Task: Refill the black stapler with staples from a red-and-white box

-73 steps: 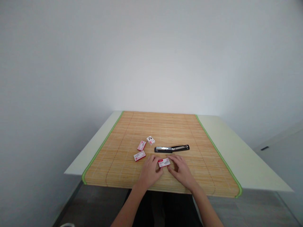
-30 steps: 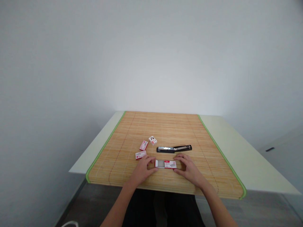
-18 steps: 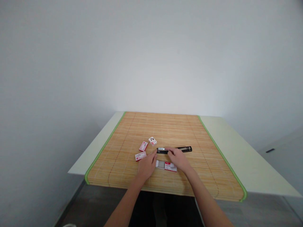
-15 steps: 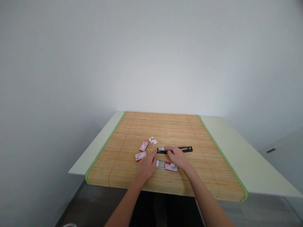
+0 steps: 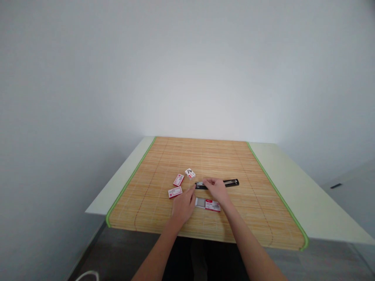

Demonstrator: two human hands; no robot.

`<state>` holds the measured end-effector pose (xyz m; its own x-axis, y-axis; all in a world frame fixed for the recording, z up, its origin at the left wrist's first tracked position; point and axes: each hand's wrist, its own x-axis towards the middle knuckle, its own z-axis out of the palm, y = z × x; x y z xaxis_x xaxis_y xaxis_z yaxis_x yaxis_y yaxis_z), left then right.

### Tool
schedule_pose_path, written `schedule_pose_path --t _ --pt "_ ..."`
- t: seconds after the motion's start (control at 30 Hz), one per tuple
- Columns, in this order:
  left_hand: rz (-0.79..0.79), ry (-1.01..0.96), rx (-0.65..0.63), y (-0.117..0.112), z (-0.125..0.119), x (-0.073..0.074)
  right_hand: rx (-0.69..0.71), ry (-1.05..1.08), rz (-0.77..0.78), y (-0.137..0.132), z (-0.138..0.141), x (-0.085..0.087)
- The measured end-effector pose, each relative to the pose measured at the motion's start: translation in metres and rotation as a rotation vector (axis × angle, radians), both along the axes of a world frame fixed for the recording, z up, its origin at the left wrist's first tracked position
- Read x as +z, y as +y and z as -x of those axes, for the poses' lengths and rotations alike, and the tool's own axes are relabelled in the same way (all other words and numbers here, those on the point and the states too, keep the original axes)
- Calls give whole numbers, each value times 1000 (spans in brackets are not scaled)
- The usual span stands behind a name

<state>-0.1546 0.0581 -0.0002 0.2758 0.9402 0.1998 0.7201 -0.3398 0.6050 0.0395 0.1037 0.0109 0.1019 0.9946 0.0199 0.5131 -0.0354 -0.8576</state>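
An opened black stapler point(image 5: 232, 182) lies across the mat, its left end by my left hand point(image 5: 184, 203). That hand has its fingers closed at the stapler's end. My right hand point(image 5: 216, 188) is over the stapler's middle, hiding part of it. Its fingertips pinch a small silver strip, which looks like a strip of staples point(image 5: 199, 183), above the stapler's left part. Just below the hands sits a partly opened red-and-white staple box point(image 5: 212, 205), its grey inside showing.
Two red-and-white small boxes point(image 5: 178, 180) point(image 5: 175, 192) lie left of the stapler. A white box with a dark picture point(image 5: 190, 173) is behind them. A bamboo mat point(image 5: 205, 154) with green edging covers the middle of the white table point(image 5: 295, 187), against a wall.
My right hand has risen slightly, its fingers now drawn together. The silver strip at the stapler's left part now looks tilted. My left hand stays at the stapler's end.
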Motion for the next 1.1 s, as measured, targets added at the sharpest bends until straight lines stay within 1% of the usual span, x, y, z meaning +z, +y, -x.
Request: schedule_pose_path --t 0.17,0.33,0.43,0.53,0.6,0.67,0.77,0.87,0.97,1.1 --pt "2 -13 0 0 1 -1 -10 -23 1 2 9 2" --pt "19 -20 3 1 2 -4 -43 -109 -29 -2 16 10" --pt "16 -13 11 1 1 -3 -67 -151 -60 -6 17 20" --pt "9 -44 0 1 1 -2 -85 -184 -100 -12 13 35" --pt "6 -71 -6 0 2 -1 -78 -198 -125 -19 6 43" --pt "11 -82 -8 -2 5 -1 -40 -205 -133 -29 -3 46" --pt "17 -71 -48 -9 12 0 50 -181 -91 -46 -18 40" --pt "-8 -57 -120 -15 17 0 79 -171 -74 -65 -23 28" --pt "-17 -61 -147 -17 20 2 157 -232 -137 -81 -17 23" --pt "10 -86 -148 -17 19 5 274 -357 -166 -89 -4 28"
